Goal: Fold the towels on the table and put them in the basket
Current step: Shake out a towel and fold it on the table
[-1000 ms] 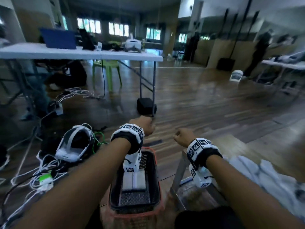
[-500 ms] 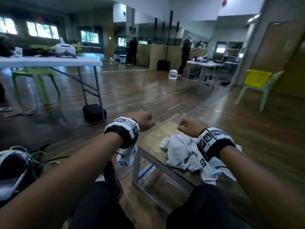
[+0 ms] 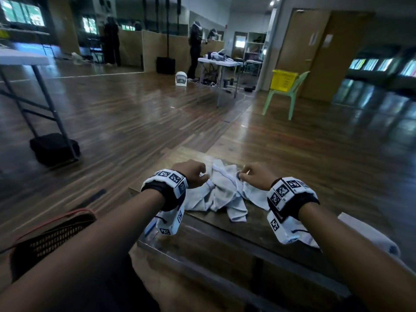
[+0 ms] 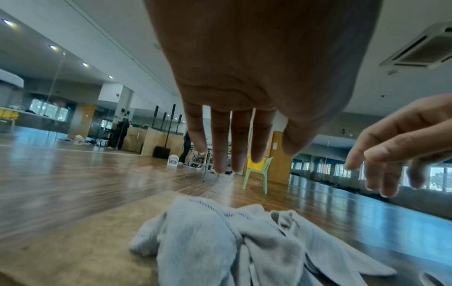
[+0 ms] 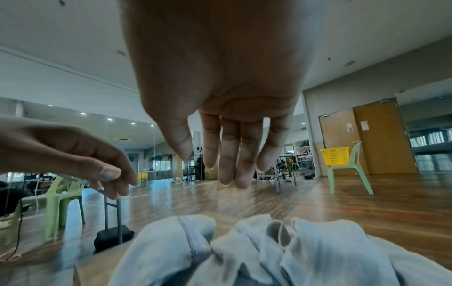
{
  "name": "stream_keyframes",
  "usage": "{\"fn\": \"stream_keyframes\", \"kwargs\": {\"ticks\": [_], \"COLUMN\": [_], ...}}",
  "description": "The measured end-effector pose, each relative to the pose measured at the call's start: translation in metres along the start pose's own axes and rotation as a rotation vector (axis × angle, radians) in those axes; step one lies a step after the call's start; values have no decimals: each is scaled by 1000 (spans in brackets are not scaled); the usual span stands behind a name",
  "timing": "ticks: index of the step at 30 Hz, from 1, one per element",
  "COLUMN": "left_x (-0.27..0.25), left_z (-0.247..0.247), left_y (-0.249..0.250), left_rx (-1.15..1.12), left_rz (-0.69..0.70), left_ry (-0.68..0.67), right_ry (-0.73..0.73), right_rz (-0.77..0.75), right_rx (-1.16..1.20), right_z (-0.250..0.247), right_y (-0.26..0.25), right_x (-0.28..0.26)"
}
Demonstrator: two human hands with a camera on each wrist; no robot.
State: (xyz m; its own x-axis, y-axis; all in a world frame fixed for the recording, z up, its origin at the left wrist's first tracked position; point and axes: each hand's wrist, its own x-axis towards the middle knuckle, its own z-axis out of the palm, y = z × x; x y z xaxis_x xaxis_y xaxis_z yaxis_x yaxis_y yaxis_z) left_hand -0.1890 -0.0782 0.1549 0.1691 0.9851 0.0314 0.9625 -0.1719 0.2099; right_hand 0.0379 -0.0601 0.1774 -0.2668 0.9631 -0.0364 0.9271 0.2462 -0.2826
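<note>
Two hands hover over one crumpled towel [image 3: 221,194] on the low worktop [image 3: 254,219]. Far left, on the floor, sits the basket [image 3: 54,235], within easy reach for the drop later. Next, the left hand [image 4: 249,81] hangs above the towel's left side, fingers [image 4: 220,145] extended and loose, holding nothing. The towel lies bunched between both hands, so its edges likely need finding first. On the right, the right hand [image 5: 220,77] is likewise spread and empty, poised just above the cloth.
</note>
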Motion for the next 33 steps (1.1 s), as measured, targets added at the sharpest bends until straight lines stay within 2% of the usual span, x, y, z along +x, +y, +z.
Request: {"fn": "stream_keyframes", "kwargs": {"ticks": [9,17,23,28,33], "left_x": [40,55,62,61,54], "left_z": [91,158,168,163,140], "left_y": [17,25,26,28,26], "left_rx": [-22,-39,-34,-10,-153], "left_rz": [132,114,34,27,48], "left_ry": [-43,-9,22,58,200], "right_ry": [-122,-48,7,49,133], "right_rz": [19,51,-47,-69,-82], "right_rx": [-25,67,115,71,104], "right_z": [70,113,127,126,116], "right_y": [49,79,77,68,65], "right_x": [28,50,62,67,64]}}
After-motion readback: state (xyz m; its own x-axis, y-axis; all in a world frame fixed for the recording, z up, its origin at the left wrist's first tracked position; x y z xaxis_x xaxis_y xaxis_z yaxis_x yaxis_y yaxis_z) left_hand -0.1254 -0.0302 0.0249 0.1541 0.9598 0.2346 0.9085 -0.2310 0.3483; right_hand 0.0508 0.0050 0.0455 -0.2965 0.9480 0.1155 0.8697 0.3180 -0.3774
